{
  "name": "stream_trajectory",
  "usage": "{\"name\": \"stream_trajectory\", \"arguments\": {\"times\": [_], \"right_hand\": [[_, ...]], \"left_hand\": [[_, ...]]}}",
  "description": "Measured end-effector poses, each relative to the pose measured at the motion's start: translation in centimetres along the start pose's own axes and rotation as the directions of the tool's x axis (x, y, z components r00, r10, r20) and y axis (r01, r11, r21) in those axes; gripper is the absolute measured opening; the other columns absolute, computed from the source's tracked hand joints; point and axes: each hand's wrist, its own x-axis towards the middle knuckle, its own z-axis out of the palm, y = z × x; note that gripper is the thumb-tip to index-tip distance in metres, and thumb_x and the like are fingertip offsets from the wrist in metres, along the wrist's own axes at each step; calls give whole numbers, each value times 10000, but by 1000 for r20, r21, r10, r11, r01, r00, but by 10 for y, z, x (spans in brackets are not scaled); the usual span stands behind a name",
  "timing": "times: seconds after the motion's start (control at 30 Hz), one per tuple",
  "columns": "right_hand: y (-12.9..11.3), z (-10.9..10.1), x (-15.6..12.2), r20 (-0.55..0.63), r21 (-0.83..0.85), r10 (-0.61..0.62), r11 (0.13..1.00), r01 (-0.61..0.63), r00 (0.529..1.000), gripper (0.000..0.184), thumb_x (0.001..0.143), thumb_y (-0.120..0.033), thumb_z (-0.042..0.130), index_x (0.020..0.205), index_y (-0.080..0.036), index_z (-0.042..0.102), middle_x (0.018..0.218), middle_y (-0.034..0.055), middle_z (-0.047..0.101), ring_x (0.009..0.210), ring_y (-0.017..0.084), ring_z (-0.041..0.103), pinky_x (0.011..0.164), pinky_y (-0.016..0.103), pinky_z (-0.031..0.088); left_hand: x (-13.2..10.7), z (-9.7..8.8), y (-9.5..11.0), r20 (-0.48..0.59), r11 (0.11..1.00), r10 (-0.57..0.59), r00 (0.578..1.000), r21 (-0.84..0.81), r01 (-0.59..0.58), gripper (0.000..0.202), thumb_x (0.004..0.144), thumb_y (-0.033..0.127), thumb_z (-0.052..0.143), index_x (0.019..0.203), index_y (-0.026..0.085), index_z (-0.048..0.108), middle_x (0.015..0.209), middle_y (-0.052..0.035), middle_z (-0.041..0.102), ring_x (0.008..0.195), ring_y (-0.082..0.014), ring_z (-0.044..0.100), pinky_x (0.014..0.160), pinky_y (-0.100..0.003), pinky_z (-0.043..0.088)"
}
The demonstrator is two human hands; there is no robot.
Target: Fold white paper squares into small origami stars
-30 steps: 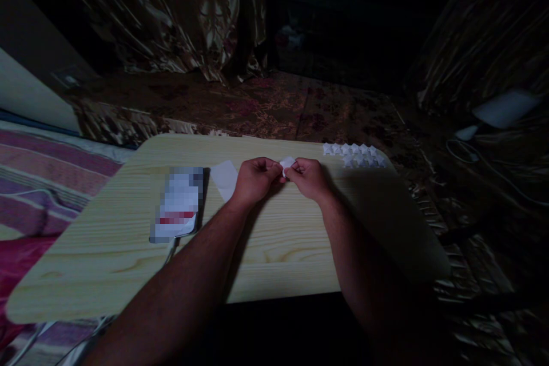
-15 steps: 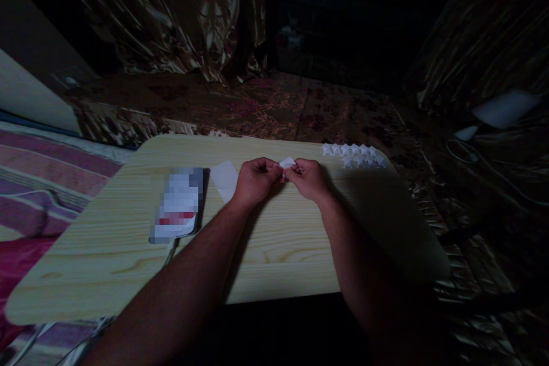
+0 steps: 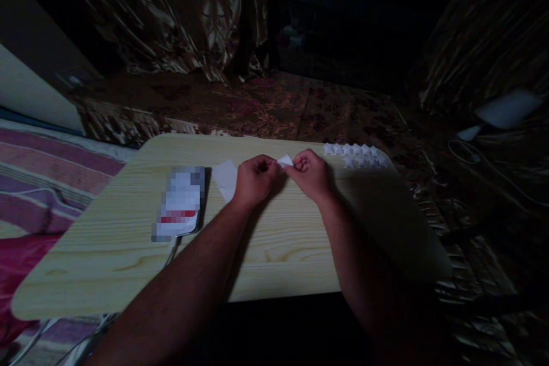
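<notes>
A small white folded paper piece is pinched between the fingers of the left hand and right hand, held just above the pale wooden surface. Each crease is best pressed flat with edges aligned, as in the row of small white folded paper stars lying beyond the right fingers.

Dim room: pale wooden table, shiny brown curtains, patterned floor covering.

bare tabletop near edge, folded pieces (far right), phone left
</notes>
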Motion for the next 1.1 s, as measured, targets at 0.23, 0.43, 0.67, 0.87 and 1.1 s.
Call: {"name": "stream_trajectory", "arguments": {"times": [0.23,0.43,0.67,0.87,1.1], "right_hand": [[-6,-3,-2,10,-80,-254,964,254,967,192,719,-173,616,906,-198,653,1061,57,551,715,100,508,650,240,456],[-7,-5,-3,66,-98,-289,951,294,955,127,764,-182,591,848,-199,684,967,54,563,862,137,551,687,239,471],[-6,-4,-3,85,-120,-253,957,262,964,109,775,-179,582,825,-199,677,905,42,587,812,130,555,675,239,458],[-4,-3,-3,82,-139,-257,954,267,963,90,783,-184,561,757,-190,647,800,22,590,709,117,529,635,236,425],[-3,-1,-3,88,-156,-232,957,243,969,81,770,-164,540,758,-192,615,718,1,576,667,120,504,613,237,402]], "left_hand": [[-4,0,2,45,989,93,995,109,-98,224,780,356,563,756,156,658,617,1,596,564,-99,478,528,-201,354],[-5,-1,5,67,981,132,989,132,-140,232,789,360,546,758,160,660,630,-1,602,565,-104,481,537,-206,351],[-6,-1,7,74,980,137,988,136,-146,216,773,347,552,749,166,666,596,6,577,546,-104,457,527,-208,328],[-6,0,7,71,973,163,984,152,-172,214,777,342,546,756,165,664,614,2,584,559,-106,464,544,-212,334],[-6,0,7,69,973,161,985,155,-170,212,774,340,551,766,167,674,645,-12,612,588,-119,491,567,-219,360]]}}
